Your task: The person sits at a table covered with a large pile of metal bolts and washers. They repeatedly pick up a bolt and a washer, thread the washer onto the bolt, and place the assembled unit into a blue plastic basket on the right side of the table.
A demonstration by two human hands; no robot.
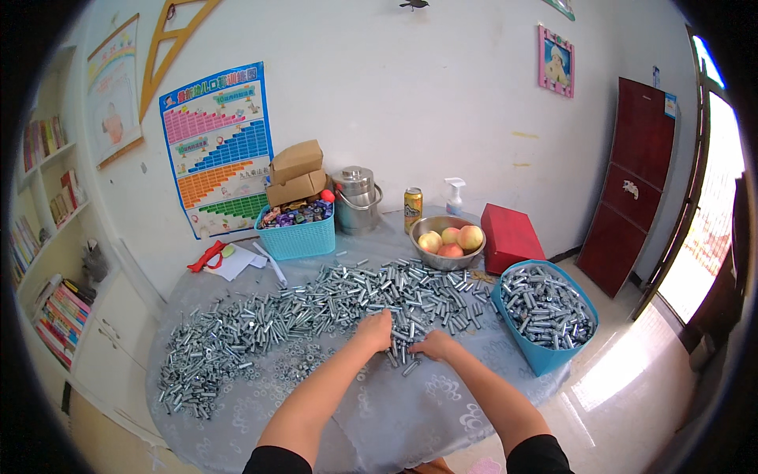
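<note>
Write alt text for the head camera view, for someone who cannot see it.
A person's left hand and right hand rest in a wide heap of silver bolts on a grey table. A blue basket of bolts sits right; a bowl of apples behind.

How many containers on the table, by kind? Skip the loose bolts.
Blue baskets: 2
Cardboard boxes: 2
Red box: 1
Metal bowl of fruit: 1
Steel lidded pot: 1
Drink can: 1
Spray bottle: 1
Total: 9
</note>
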